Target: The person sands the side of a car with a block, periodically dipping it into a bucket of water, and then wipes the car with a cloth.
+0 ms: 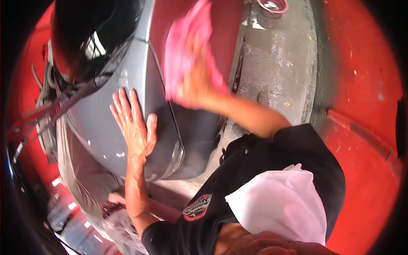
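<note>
Wiping grey car (127,80) with pink cloth (187,46) bunched in right hand (193,87); left hand (134,123) bracing flat, fingers spread, holding nothing; keeping strokes overlapping.

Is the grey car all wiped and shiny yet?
Partly. The grey car body panel under the flat left hand already looks smooth and glossy. In hand: the right hand holds a pink cloth against the panel, blurred with motion. A folded white cloth lies on the shoulder. The ground looks wet. How much remains cannot be told.
</note>
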The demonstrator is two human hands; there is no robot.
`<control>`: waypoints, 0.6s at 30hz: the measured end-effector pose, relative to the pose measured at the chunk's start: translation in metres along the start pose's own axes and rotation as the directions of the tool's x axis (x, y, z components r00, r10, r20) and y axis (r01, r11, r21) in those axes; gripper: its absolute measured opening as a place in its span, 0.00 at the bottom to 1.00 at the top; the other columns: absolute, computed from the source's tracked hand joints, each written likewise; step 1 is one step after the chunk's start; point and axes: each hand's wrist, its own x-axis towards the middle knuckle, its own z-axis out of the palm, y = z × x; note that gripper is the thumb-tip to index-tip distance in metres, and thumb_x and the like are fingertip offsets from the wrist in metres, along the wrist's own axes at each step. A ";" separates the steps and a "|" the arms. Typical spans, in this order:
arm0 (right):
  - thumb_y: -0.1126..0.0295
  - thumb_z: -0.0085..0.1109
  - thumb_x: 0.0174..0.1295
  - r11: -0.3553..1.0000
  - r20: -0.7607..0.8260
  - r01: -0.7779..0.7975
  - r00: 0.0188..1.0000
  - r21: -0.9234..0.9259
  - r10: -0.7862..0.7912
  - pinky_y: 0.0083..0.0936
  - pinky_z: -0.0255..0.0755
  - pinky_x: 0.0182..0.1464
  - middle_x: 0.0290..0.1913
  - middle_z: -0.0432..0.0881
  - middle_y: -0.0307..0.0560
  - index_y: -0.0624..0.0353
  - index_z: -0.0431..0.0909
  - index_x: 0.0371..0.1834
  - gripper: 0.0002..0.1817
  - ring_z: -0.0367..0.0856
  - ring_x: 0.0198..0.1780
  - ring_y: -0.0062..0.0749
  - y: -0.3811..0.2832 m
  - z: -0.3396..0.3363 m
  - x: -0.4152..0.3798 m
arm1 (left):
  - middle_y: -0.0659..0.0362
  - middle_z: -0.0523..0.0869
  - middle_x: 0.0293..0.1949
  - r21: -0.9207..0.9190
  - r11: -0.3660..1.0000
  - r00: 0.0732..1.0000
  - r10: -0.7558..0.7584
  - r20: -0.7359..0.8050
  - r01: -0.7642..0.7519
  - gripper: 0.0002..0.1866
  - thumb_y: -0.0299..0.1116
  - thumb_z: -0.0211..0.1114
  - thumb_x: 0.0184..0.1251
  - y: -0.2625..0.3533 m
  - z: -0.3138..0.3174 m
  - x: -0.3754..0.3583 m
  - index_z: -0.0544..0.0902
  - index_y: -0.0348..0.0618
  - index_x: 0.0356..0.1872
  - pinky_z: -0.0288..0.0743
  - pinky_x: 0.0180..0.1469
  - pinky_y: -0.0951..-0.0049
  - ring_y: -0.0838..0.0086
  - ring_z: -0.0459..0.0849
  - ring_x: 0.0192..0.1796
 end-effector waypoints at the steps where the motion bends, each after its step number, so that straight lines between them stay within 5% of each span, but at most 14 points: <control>1: 0.65 0.61 0.44 0.994 0.113 0.011 0.993 0.110 -0.023 0.65 0.33 0.78 0.81 0.44 0.66 0.60 0.57 0.78 0.50 0.38 0.81 0.67 -0.017 -0.005 -0.054 | 0.43 0.48 0.80 -0.022 1.000 1.000 0.019 -0.003 -0.019 0.41 0.54 0.50 0.75 -0.002 0.001 -0.002 0.52 0.37 0.79 0.30 0.79 0.45 0.47 0.41 0.82; 4: 0.49 0.68 0.45 0.873 0.348 0.482 0.807 0.077 -0.477 0.63 0.37 0.79 0.77 0.63 0.47 0.50 0.73 0.69 0.43 0.55 0.80 0.49 0.011 -0.022 -0.172 | 0.43 0.47 0.80 -0.156 0.986 0.998 0.062 -0.018 -0.064 0.45 0.59 0.53 0.73 -0.001 -0.006 -0.001 0.51 0.38 0.79 0.30 0.79 0.45 0.47 0.40 0.82; 6: 0.44 0.68 0.47 0.856 0.228 0.517 0.836 -0.024 -0.499 0.62 0.37 0.79 0.76 0.64 0.44 0.48 0.76 0.67 0.41 0.55 0.79 0.51 0.050 -0.028 -0.204 | 0.43 0.46 0.80 -0.028 0.999 1.000 0.029 0.007 -0.029 0.51 0.63 0.58 0.68 0.006 -0.011 0.011 0.49 0.38 0.79 0.30 0.79 0.46 0.47 0.39 0.82; 8: 0.41 0.67 0.52 0.946 0.262 0.303 0.910 0.111 -0.322 0.62 0.36 0.78 0.77 0.62 0.46 0.47 0.77 0.65 0.38 0.51 0.80 0.51 0.088 -0.031 -0.210 | 0.43 0.46 0.80 0.032 0.993 0.993 0.117 0.016 -0.117 0.54 0.62 0.64 0.64 0.012 -0.015 0.038 0.49 0.38 0.79 0.31 0.79 0.46 0.47 0.40 0.82; 10: 0.40 0.64 0.56 0.941 0.097 0.312 0.940 0.135 -0.326 0.60 0.34 0.79 0.80 0.54 0.55 0.55 0.72 0.69 0.41 0.41 0.82 0.55 0.109 -0.023 -0.173 | 0.42 0.46 0.80 -0.058 0.990 0.991 0.129 0.020 -0.128 0.54 0.59 0.67 0.64 0.024 -0.014 0.076 0.49 0.38 0.79 0.33 0.79 0.46 0.47 0.40 0.82; 11: 0.41 0.61 0.59 0.981 0.020 0.037 0.999 0.190 -0.042 0.57 0.33 0.79 0.80 0.49 0.59 0.59 0.66 0.72 0.44 0.37 0.82 0.57 0.104 -0.015 -0.155 | 0.40 0.45 0.80 -0.065 0.994 0.995 0.094 0.025 -0.092 0.54 0.56 0.68 0.64 0.027 -0.017 0.087 0.48 0.38 0.79 0.34 0.79 0.47 0.47 0.41 0.82; 12: 0.41 0.58 0.62 0.933 -0.027 -0.243 0.966 0.265 0.259 0.54 0.32 0.80 0.81 0.44 0.63 0.64 0.59 0.76 0.47 0.33 0.82 0.59 0.109 -0.014 -0.128 | 0.39 0.45 0.80 -0.080 0.997 0.999 0.019 0.031 -0.017 0.52 0.54 0.68 0.65 0.031 -0.013 0.108 0.48 0.38 0.79 0.36 0.79 0.50 0.47 0.42 0.82; 14: 0.46 0.53 0.68 0.815 -0.033 -0.462 0.863 0.349 0.504 0.48 0.31 0.80 0.81 0.39 0.66 0.69 0.45 0.79 0.49 0.31 0.82 0.59 0.124 -0.032 -0.052 | 0.39 0.45 0.79 -0.130 0.989 0.997 -0.072 0.019 0.074 0.51 0.52 0.68 0.66 0.042 -0.010 0.135 0.48 0.36 0.79 0.38 0.80 0.53 0.48 0.43 0.82; 16: 0.46 0.47 0.71 0.663 0.035 -0.609 0.747 0.437 0.664 0.45 0.31 0.81 0.82 0.38 0.65 0.67 0.39 0.80 0.47 0.32 0.83 0.54 0.168 -0.036 0.001 | 0.38 0.49 0.79 -0.089 0.991 0.995 -0.101 0.014 0.102 0.51 0.50 0.68 0.67 0.046 -0.007 0.149 0.47 0.33 0.79 0.40 0.79 0.53 0.49 0.46 0.81; 18: 0.44 0.42 0.73 0.639 0.004 -0.601 0.730 0.480 0.683 0.42 0.33 0.81 0.82 0.41 0.61 0.67 0.41 0.80 0.45 0.34 0.83 0.51 0.223 -0.030 0.036 | 0.38 0.50 0.78 -0.057 0.990 0.991 -0.131 0.010 0.131 0.53 0.50 0.69 0.66 0.046 -0.006 0.152 0.45 0.34 0.79 0.42 0.79 0.52 0.49 0.48 0.80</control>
